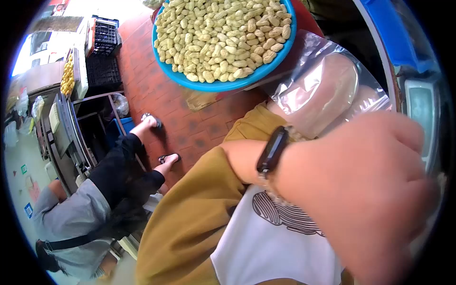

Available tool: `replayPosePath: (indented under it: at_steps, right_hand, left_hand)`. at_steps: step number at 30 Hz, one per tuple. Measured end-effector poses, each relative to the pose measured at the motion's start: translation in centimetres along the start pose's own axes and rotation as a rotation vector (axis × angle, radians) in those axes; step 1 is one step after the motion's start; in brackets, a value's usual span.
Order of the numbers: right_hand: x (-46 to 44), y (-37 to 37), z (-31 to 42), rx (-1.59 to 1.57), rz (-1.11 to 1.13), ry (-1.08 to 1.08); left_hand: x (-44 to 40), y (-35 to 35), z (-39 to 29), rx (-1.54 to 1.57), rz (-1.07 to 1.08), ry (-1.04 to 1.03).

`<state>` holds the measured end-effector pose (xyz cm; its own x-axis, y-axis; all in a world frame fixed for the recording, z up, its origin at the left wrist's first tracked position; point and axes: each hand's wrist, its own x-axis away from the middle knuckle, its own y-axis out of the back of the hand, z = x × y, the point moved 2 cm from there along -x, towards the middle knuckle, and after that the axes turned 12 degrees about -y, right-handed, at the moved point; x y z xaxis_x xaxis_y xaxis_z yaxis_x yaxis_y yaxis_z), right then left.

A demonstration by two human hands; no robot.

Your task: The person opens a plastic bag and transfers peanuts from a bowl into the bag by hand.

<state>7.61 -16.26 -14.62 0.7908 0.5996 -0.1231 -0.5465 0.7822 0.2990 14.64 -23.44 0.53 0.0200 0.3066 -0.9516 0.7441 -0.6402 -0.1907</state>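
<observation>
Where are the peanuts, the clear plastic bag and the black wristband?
Peanuts (222, 39): head view, middle of the pile.
Clear plastic bag (327, 84): head view, middle of its shiny, see-through side.
Black wristband (272, 150): head view, middle of its dark outer face.

Daylight glares left of the basin (214, 86); below right of it, the bag (327, 80) shines, the hand (354, 183) blurs.

No words or numbers can be read; a blue-edged sign (28, 210) and a green-edged sign (24, 169) are being displayed on the pale wall (17, 192), too small to decipher.
</observation>
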Motion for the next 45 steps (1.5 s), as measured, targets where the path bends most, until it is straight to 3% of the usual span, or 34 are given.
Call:
replayPosePath:
  at_steps: [11, 17, 18, 21, 22, 24, 26, 28, 31, 40, 45]
  right_hand:
    - [0.1, 0.4, 0.3, 0.016, 0.057, -0.037]
    - [-0.1, 0.0, 0.7, 0.108, 0.154, -0.160]
    - [-0.2, -0.1, 0.5, -0.116, 0.143, -0.025]
    - [-0.4, -0.2, 0.1, 0.016, 0.035, 0.117]
    - [-0.4, -0.3, 0.0, -0.128, 0.062, 0.032]
    - [-0.4, -0.1, -0.9, -0.129, 0.033, 0.094]
    - [-0.2, 0.1, 0.3, -0.201, 0.092, 0.009]
    - [-0.6, 1.5, -0.4, 0.100, 0.096, 0.005]
    - [-0.2, 1.9, -1.0, 0.099, 0.029, 0.020]
    - [0.0, 2.3, -0.5, -0.027, -0.024, 0.097]
    - [0.4, 2.8, -0.5, 0.071, -0.032, 0.153]
  left_hand:
    - [0.7, -3.4, 0.6, 0.002, 0.007, -0.039]
    - [0.7, -4.1, 0.4, 0.020, -0.015, -0.044]
    - [0.3, -3.3, 0.4, 0.004, -0.031, -0.045]
    - [0.1, -2.5, -0.6, 0.022, -0.075, -0.051]
    - [0.2, -2.3, -0.5, 0.061, -0.116, -0.074]
    - [-0.1, -0.8, -0.4, 0.121, -0.186, -0.088]
    - [-1.2, 2.8, -0.2, 0.175, -0.249, -0.070]
    - [-2.4, 6.2, -0.1, 0.230, -0.301, -0.039]
    - [-3.4, 8.3, -0.3, 0.359, -0.329, 0.014]
    - [-4.1, 5.9, -2.5, 0.914, -0.309, 0.261]
    - [-4.0, 3.3, -3.7, 1.258, -0.367, 0.460]
